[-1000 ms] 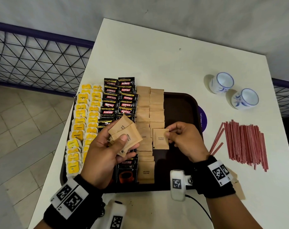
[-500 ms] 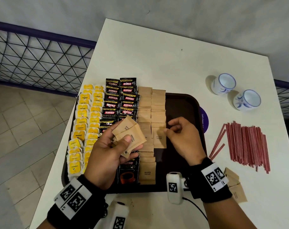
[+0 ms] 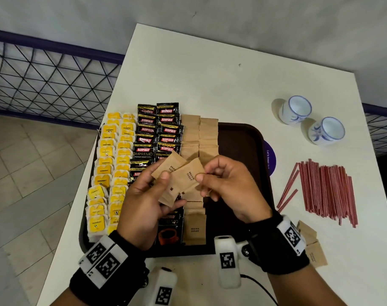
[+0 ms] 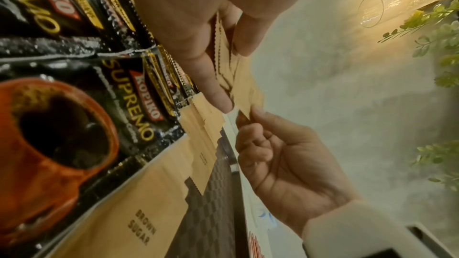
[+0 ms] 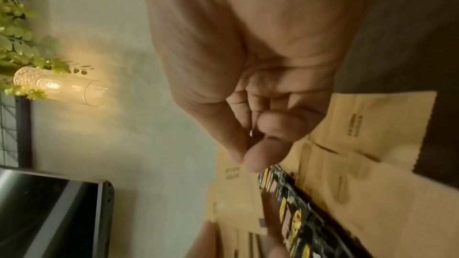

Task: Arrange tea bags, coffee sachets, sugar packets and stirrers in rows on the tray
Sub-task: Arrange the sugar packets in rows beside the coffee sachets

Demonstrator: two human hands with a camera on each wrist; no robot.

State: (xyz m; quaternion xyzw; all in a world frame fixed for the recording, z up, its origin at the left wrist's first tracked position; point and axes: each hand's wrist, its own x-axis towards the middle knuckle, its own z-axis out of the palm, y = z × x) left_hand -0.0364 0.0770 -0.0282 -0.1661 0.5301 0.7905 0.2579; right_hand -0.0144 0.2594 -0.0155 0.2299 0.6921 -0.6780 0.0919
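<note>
My left hand point(image 3: 172, 191) grips a fanned stack of brown sugar packets point(image 3: 183, 180) above the middle of the dark tray point(image 3: 243, 140). My right hand point(image 3: 202, 174) pinches the right edge of the top packet between thumb and forefinger. On the tray lie two columns of yellow tea bags point(image 3: 113, 164), two of black coffee sachets point(image 3: 157, 133) and two of sugar packets point(image 3: 199, 135). The red stirrers point(image 3: 327, 188) lie in a pile on the table, right of the tray. In the left wrist view, the stack point(image 4: 238, 77) sits between thumb and fingers, with the right hand's fingertips point(image 4: 248, 117) at its corner.
Two blue-and-white cups point(image 3: 296, 109) point(image 3: 327, 131) stand on the white table beyond the stirrers. A few loose sugar packets point(image 3: 314, 248) lie by my right wrist. The tray's right part shows bare. A railing point(image 3: 44, 80) runs past the table's left edge.
The right hand laid its sugar packet on the right sugar column, then came back to the stack in the left hand and took hold of the top packet.
</note>
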